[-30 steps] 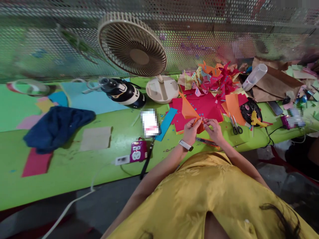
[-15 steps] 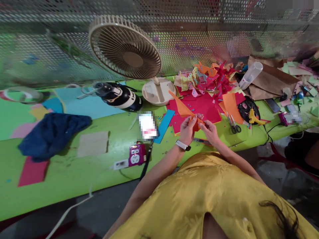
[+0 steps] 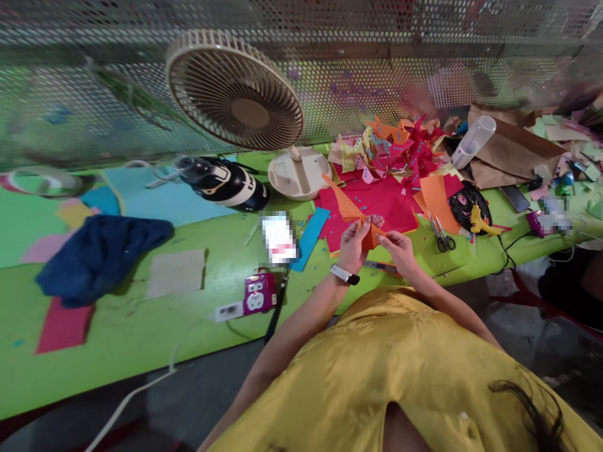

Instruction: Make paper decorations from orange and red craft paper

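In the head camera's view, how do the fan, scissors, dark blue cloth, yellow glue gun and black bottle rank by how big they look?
1. Fan
2. Dark blue cloth
3. Black bottle
4. Scissors and yellow glue gun: too alike in size here to rank.

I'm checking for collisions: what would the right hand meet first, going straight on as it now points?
The right hand would first meet the orange paper at its fingertips, then probably the left hand; exact depth is unclear.
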`<action>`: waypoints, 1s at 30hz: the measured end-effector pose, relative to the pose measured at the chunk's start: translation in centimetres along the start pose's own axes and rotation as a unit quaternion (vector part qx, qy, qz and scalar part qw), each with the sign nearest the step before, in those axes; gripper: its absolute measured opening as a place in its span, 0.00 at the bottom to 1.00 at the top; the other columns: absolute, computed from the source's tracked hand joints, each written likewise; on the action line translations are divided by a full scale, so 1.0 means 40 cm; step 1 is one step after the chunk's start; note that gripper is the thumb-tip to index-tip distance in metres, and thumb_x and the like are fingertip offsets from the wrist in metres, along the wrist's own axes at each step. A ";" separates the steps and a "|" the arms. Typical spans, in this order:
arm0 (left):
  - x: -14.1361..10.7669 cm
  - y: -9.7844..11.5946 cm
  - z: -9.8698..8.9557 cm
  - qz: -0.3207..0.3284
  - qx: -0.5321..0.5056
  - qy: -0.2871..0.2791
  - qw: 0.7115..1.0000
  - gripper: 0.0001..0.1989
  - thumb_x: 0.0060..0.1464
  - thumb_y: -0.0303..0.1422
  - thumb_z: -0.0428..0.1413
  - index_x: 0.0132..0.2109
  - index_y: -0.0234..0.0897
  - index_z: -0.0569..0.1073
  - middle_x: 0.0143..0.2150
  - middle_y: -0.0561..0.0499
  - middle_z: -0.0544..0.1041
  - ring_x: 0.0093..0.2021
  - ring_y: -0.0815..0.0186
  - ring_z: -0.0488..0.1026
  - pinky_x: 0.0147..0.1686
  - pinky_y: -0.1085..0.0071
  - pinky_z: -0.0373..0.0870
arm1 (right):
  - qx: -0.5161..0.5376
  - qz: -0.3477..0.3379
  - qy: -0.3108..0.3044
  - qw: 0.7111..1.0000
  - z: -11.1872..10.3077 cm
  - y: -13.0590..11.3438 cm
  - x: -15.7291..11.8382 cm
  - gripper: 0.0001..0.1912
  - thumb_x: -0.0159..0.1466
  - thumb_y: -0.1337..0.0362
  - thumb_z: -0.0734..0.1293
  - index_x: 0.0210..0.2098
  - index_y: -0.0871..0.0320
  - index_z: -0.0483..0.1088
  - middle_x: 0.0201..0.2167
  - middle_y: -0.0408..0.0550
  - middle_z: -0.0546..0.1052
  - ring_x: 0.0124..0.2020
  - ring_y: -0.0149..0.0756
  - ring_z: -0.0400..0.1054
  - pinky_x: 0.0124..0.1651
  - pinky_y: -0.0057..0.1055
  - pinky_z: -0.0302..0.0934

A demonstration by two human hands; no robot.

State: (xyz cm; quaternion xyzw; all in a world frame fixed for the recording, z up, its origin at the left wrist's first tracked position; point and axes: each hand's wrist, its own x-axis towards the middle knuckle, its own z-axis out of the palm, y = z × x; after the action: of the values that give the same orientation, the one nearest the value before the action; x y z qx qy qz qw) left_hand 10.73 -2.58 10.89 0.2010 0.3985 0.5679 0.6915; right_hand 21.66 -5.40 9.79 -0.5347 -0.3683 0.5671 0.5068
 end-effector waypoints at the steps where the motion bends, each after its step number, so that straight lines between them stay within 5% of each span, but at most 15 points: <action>1: -0.001 0.002 0.001 0.003 -0.001 -0.002 1.000 0.17 0.39 0.41 0.71 0.36 0.38 0.79 0.38 0.47 0.83 0.47 0.56 0.79 0.50 0.58 0.73 | -0.005 -0.004 -0.001 1.000 0.000 -0.001 -0.001 0.26 0.47 0.39 0.73 0.21 0.55 0.67 0.19 0.38 0.65 0.23 0.28 0.55 0.28 0.27 0.56; 18: -0.001 -0.032 -0.008 -0.023 -0.016 0.008 1.000 0.18 0.39 0.40 0.71 0.36 0.37 0.78 0.39 0.46 0.83 0.52 0.53 0.78 0.54 0.58 0.71 | 0.016 -0.032 -0.003 0.999 -0.027 0.022 -0.017 0.19 0.54 0.46 0.72 0.26 0.56 0.77 0.23 0.42 0.75 0.28 0.33 0.66 0.38 0.33 0.63; 30: 0.011 -0.030 -0.006 -0.014 -0.041 0.023 0.999 0.15 0.42 0.37 0.71 0.36 0.35 0.79 0.38 0.45 0.83 0.49 0.56 0.79 0.50 0.62 0.72 | -0.031 0.006 -0.011 0.999 -0.025 0.053 0.010 0.25 0.52 0.40 0.71 0.21 0.57 0.70 0.19 0.41 0.70 0.25 0.30 0.61 0.32 0.29 0.59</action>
State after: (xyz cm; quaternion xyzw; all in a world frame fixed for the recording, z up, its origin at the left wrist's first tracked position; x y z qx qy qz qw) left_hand 11.33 -2.53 9.72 0.1540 0.3933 0.5782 0.6980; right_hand 22.30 -5.60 7.50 -0.5464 -0.3875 0.5643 0.4826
